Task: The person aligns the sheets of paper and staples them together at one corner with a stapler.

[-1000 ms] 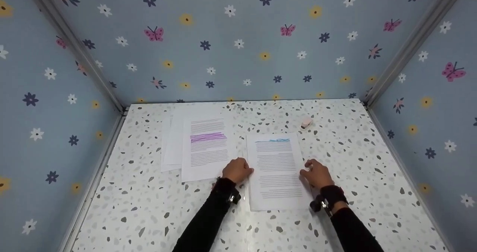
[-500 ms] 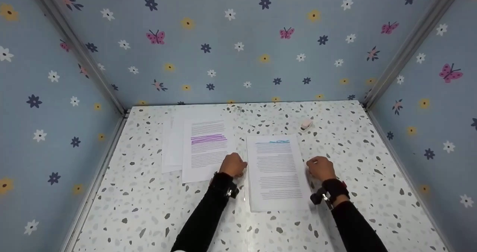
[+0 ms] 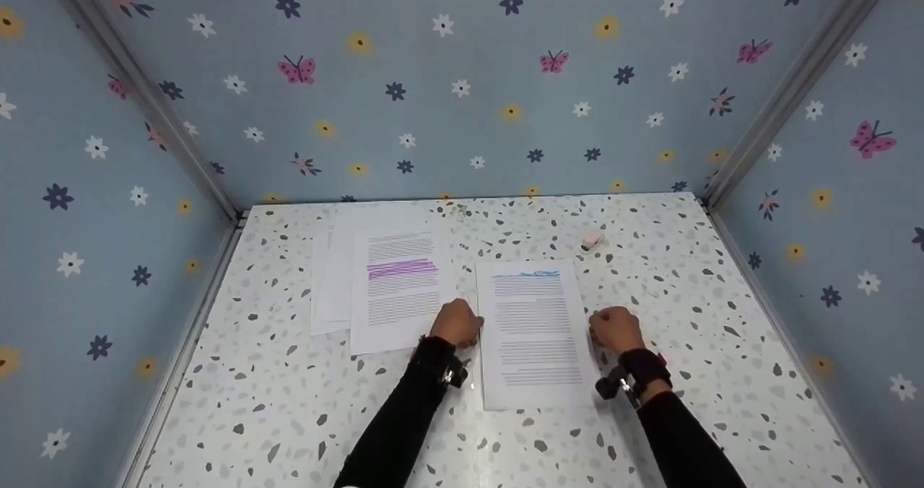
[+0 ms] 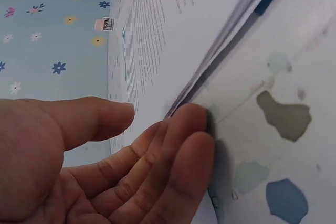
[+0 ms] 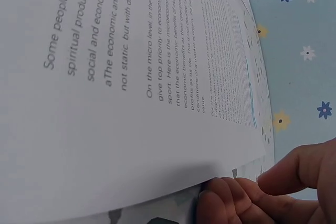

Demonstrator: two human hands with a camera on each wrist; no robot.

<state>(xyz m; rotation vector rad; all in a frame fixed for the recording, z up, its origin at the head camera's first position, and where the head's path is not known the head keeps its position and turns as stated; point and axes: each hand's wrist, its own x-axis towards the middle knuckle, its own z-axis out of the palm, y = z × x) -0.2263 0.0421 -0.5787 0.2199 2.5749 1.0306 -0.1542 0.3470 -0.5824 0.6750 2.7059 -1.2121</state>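
Note:
A small stack of printed paper sheets (image 3: 538, 336), its top line marked in blue, lies flat on the table. Beside its left edge is my left hand (image 3: 456, 323); in the left wrist view the fingertips (image 4: 191, 121) touch the stack's edge while the thumb stays apart above. At the opposite edge is my right hand (image 3: 615, 329). Its loosely bent fingers (image 5: 223, 198) meet the paper's edge in the right wrist view, with the thumb held away from them. Neither hand pinches the sheets.
Left of the stack lie several overlapping sheets, the top one a printed page (image 3: 401, 315) with purple highlighting. A small pale pink object (image 3: 593, 240) with a dark end sits behind the stack. Patterned walls (image 3: 462, 62) enclose the speckled table (image 3: 274, 430) at back and sides.
Both hands first drew slightly outward from the stack's sides, then came back in against its edges. The sheets look unmoved on the table.

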